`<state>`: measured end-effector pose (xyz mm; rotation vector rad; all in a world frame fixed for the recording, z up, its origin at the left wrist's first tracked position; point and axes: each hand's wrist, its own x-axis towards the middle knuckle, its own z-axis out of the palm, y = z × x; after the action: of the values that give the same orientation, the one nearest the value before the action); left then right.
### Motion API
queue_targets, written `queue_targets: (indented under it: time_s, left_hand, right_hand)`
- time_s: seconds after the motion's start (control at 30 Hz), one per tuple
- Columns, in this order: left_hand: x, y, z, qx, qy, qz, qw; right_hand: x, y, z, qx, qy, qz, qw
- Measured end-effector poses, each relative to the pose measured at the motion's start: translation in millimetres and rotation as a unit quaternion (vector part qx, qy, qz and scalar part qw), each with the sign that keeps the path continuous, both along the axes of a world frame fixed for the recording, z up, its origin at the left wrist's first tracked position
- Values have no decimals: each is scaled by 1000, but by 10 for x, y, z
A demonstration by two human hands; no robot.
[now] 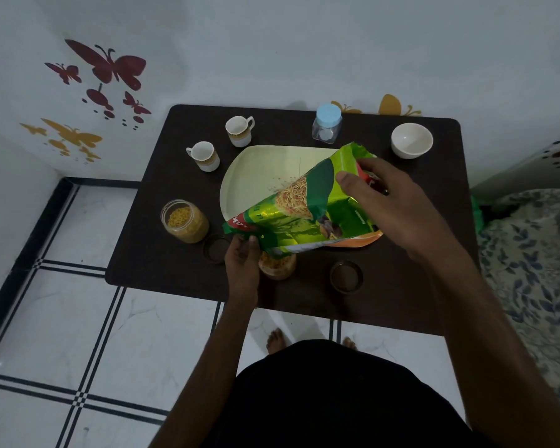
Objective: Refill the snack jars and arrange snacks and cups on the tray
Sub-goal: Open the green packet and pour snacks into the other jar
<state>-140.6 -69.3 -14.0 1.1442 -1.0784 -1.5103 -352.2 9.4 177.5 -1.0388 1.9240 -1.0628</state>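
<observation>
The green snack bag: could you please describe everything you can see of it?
The green snack bag is a glossy foil-like pouch printed with a picture of fried noodle mix, red at its corners. It is tilted, lower end down over the open jar at the table's near edge, upper end raised above the pale tray. The right hand grips its upper part; the left hand pinches its lower corner.
</observation>
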Motion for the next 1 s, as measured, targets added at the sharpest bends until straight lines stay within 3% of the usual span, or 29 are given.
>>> queue_targets:
  time_s: [1.0]
  left_hand:
    - [-49, -77, 178, -32, -122, -89, 988]
  right_hand:
    - [-530, 335, -878, -67, -177, -184, 965]
